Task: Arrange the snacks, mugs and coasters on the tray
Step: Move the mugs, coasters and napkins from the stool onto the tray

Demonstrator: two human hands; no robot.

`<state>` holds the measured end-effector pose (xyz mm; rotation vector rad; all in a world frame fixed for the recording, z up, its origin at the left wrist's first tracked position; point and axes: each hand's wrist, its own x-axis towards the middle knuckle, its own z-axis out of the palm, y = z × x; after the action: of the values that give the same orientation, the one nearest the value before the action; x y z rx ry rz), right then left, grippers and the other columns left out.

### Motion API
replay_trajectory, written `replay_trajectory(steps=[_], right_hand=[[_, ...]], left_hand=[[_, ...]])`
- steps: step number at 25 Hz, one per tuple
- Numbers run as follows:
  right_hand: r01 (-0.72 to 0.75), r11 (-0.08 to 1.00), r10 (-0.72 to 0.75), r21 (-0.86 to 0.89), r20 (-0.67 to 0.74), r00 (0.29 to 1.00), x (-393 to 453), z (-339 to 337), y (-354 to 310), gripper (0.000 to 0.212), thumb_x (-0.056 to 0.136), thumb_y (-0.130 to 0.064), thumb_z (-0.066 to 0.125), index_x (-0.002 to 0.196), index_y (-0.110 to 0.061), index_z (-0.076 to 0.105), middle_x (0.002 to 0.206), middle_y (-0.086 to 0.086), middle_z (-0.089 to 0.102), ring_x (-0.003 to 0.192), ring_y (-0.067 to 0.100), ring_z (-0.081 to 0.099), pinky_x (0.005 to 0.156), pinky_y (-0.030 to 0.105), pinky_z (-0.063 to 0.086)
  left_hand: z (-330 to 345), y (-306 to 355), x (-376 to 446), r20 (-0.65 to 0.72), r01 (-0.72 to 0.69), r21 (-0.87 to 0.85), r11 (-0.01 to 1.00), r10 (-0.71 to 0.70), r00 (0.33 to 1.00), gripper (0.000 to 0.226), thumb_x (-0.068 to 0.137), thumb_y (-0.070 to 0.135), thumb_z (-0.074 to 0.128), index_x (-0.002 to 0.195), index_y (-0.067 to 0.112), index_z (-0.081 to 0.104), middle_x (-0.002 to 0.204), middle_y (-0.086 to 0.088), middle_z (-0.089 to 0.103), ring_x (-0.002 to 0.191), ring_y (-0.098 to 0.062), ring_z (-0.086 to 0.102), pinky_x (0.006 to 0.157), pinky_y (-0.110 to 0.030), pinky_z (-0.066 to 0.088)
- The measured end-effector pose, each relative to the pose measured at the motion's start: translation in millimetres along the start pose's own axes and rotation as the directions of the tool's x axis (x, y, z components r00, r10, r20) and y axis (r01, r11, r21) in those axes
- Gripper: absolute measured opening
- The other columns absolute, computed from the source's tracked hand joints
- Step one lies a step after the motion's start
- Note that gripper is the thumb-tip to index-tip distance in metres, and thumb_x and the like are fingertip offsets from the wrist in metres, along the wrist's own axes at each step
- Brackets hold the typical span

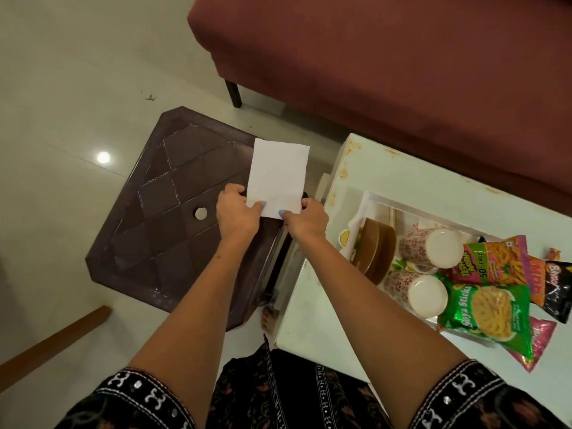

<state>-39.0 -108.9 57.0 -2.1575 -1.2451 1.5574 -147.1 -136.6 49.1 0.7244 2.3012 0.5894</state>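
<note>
Head view: both hands hold a folded white paper napkin [278, 178] by its near edge above the right edge of a dark brown plastic stool [173, 212]. The left hand [236, 212] pinches the near left corner with curled fingers; the right hand [306, 216] pinches the near right corner. On the pale table [402, 187] to the right, the white tray [402, 209] holds brown coasters [376, 249] at its left end, two floral mugs [427, 247] lying on their sides in the middle, and snack packets [486, 314] overlapping its right end.
</note>
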Motion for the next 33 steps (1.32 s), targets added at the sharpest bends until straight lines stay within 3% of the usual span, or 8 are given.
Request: replay_trajectory(steps=[5,9,12,15,17,19,27,33], right_hand=[[0.038,0.998,-0.037,-0.043,0.030,0.999,-8.5,-12.5,17.3,0.023,0.072,-0.014,0.073,0.084,-0.014,0.054,0.097,0.011,0.067,0.087,0.031,0.067,0.076,0.047,0.058],[0.093,0.995,-0.093,-0.034,-0.005,0.996,-35.4,-31.0,45.8,0.012,0.087,-0.020,0.060,0.096,-0.013,0.061,0.100,0.012,0.069,0.085,0.029,0.068,0.078,0.046,0.058],[0.168,0.986,-0.169,-0.016,-0.156,0.973,-64.6,-50.6,71.5,0.018,0.090,-0.017,0.056,0.104,-0.010,0.064,0.095,0.010,0.071,0.081,0.025,0.068,0.075,0.043,0.057],[0.186,0.982,-0.172,0.017,-0.301,0.938,-91.1,-75.1,97.2,0.020,0.091,-0.018,0.055,0.108,-0.011,0.063,0.095,0.005,0.070,0.083,0.019,0.066,0.075,0.028,0.055],[0.144,0.986,-0.102,0.085,-0.381,0.919,-100.1,-90.9,113.1,0.019,0.092,-0.018,0.055,0.108,-0.012,0.062,0.090,-0.002,0.067,0.075,0.009,0.062,0.067,0.006,0.045],[0.095,0.983,-0.021,0.154,-0.426,0.904,-101.2,-103.5,128.1,0.019,0.093,-0.016,0.054,0.110,-0.012,0.062,0.084,-0.003,0.064,0.068,-0.002,0.056,0.058,-0.001,0.040],[-0.010,1.000,0.018,0.028,-0.307,0.951,-62.2,-123.0,162.9,0.027,0.091,-0.006,0.051,0.117,-0.006,0.059,0.105,0.014,0.069,0.094,0.029,0.064,0.074,0.024,0.040],[-0.059,0.997,0.075,0.059,-0.338,0.938,-48.4,-119.6,167.4,0.018,0.088,-0.002,0.049,0.105,-0.006,0.054,0.096,0.015,0.064,0.087,0.031,0.060,0.068,0.029,0.041]], left_hand=[[1.4,3.1,-29.3,0.031,0.040,-0.043,0.998,-0.039,0.999,0.024,0.080,0.016,0.067,0.101,0.004,0.062,0.096,-0.011,0.066,0.080,-0.019,0.056,0.070,-0.029,0.044],[11.3,4.5,-77.6,0.081,-0.030,-0.105,0.994,0.039,0.996,0.007,0.081,0.010,0.064,0.087,0.006,0.063,0.088,-0.009,0.068,0.077,-0.020,0.061,0.070,-0.030,0.051],[30.5,12.4,-121.3,0.098,-0.134,-0.140,0.981,0.148,0.984,0.003,0.081,0.007,0.062,0.082,0.004,0.063,0.075,-0.005,0.065,0.061,-0.010,0.056,0.056,-0.013,0.039],[55.3,20.1,-157.5,0.160,-0.222,-0.159,0.962,0.247,0.956,0.007,0.084,0.008,0.061,0.089,0.006,0.065,0.078,-0.003,0.064,0.060,-0.003,0.055,0.053,-0.005,0.039],[74.9,21.9,-175.6,0.227,-0.265,-0.168,0.949,0.299,0.927,0.011,0.084,0.010,0.060,0.094,0.008,0.065,0.087,-0.005,0.069,0.072,-0.011,0.062,0.063,-0.011,0.047],[93.6,23.2,-187.8,0.285,-0.269,-0.162,0.949,0.306,0.908,0.015,0.085,0.011,0.060,0.098,0.010,0.066,0.095,-0.005,0.070,0.079,-0.013,0.064,0.069,-0.019,0.052],[135.4,27.4,-189.5,0.374,-0.268,-0.037,0.963,0.262,0.890,0.026,0.085,0.005,0.057,0.110,0.007,0.066,0.106,-0.014,0.069,0.092,-0.026,0.065,0.085,-0.032,0.052],[148.1,29.6,-183.1,0.307,-0.220,-0.030,0.975,0.219,0.926,0.010,0.079,0.001,0.064,0.087,0.006,0.068,0.084,-0.010,0.070,0.071,-0.017,0.060,0.069,-0.023,0.049]])
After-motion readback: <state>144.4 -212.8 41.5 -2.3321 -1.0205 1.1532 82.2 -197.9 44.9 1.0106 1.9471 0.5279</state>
